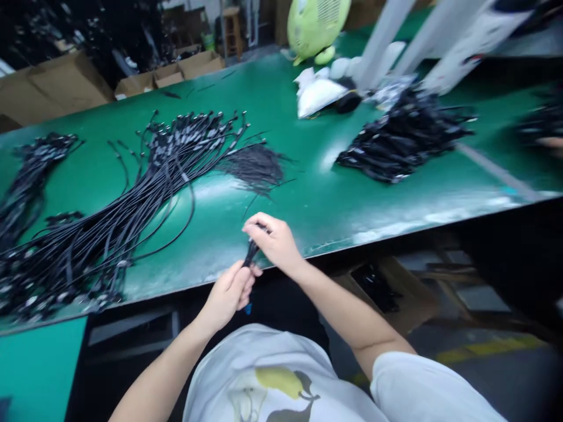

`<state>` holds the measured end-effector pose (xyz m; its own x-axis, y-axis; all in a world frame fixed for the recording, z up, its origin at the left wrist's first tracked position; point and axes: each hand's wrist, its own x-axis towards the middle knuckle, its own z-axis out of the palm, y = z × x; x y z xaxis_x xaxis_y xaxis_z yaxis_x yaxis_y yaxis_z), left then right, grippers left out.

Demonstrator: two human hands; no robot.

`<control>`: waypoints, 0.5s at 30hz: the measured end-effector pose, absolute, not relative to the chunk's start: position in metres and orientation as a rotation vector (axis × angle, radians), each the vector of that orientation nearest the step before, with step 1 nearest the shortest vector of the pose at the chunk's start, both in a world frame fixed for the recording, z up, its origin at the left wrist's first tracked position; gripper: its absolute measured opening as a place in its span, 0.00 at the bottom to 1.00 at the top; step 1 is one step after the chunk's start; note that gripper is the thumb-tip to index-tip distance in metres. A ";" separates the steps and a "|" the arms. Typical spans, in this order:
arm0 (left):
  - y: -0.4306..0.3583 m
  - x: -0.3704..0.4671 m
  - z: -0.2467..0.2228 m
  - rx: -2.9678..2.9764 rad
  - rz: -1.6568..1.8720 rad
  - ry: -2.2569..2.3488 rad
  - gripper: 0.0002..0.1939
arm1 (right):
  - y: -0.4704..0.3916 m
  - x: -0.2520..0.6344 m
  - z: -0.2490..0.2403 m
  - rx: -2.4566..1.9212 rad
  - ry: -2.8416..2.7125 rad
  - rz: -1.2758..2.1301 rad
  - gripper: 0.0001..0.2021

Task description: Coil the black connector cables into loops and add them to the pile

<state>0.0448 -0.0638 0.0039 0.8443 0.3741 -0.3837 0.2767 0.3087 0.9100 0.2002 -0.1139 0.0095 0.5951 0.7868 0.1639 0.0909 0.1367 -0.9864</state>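
Observation:
A folded black cable bundle is held upright at the front edge of the green table. Around its lower part my left hand is wrapped. The fingers of my right hand close on its upper end. Just beyond the hands lies a pile of thin black ties. A large spread of long black cables covers the table to the left, with connectors at both ends.
Another cable bunch lies at the far left. At the right are a heap of black bundles, a white bag and a green fan. Another person's hand shows at the right edge. Cardboard boxes stand behind the table.

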 end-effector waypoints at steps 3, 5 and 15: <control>-0.059 0.053 -0.003 1.492 0.147 0.718 0.23 | -0.121 0.188 -0.001 -1.068 -0.609 0.819 0.25; -0.053 0.061 -0.009 1.713 0.150 0.727 0.23 | -0.126 0.181 -0.012 -0.992 -0.584 0.988 0.25; -0.011 0.055 -0.026 2.225 0.318 0.625 0.18 | -0.202 0.398 0.036 -2.130 -0.549 -0.092 0.18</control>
<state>0.0552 -0.0112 -0.0259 0.8474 0.5303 0.0262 0.3331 -0.5694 0.7516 0.3978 -0.2016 0.0358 0.8982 0.3500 0.2660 0.4177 -0.4905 -0.7649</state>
